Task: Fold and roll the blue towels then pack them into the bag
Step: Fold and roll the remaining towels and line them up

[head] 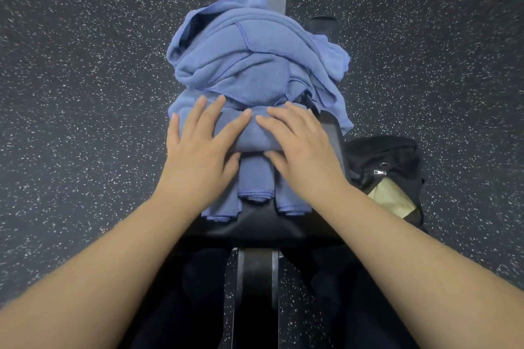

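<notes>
While left hand point(202, 147) presses flat, right hand point(302, 147) presses rolled towel point(252, 133), fingers straight.

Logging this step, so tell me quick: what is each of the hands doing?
Left hand: open, fingers flat on the rolled blue towel.
Right hand: open, pressing the same roll.

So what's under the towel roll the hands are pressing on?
Under the towel roll lies the towel's unrolled tail, spread on the black bench pad. The left hand and right hand cover the roll's ends, hiding whatever lies beneath there.
</notes>
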